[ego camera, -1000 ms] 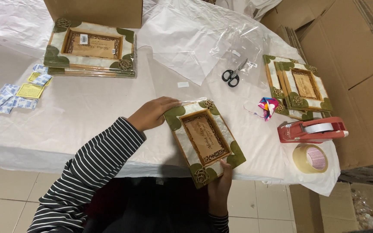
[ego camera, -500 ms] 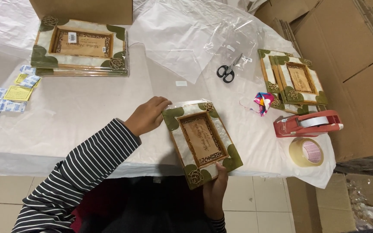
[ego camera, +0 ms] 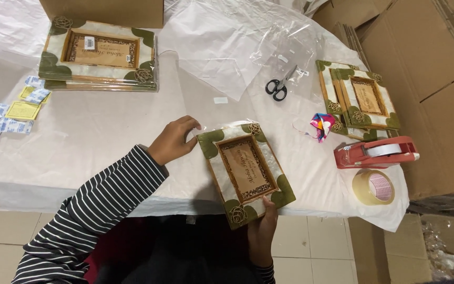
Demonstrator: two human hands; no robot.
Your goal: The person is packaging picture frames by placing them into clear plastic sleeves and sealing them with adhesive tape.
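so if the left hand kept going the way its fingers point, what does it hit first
Its fingers point right, at the top left corner of the wrapped picture frame. The left hand seems to be pinching the clear wrap there already, so the frame comes first, though depth is hard to judge.

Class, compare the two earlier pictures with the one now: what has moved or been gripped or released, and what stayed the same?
Very little changed. The left hand stays at the upper left corner of the wrapped picture frame, fingers on its clear wrapping, and the right hand still grips the lower edge. The frame shifted only slightly as the camera view drifted. Nothing was picked up or released. The scissors, tape dispenser, tape roll and stacked frames lie as before.
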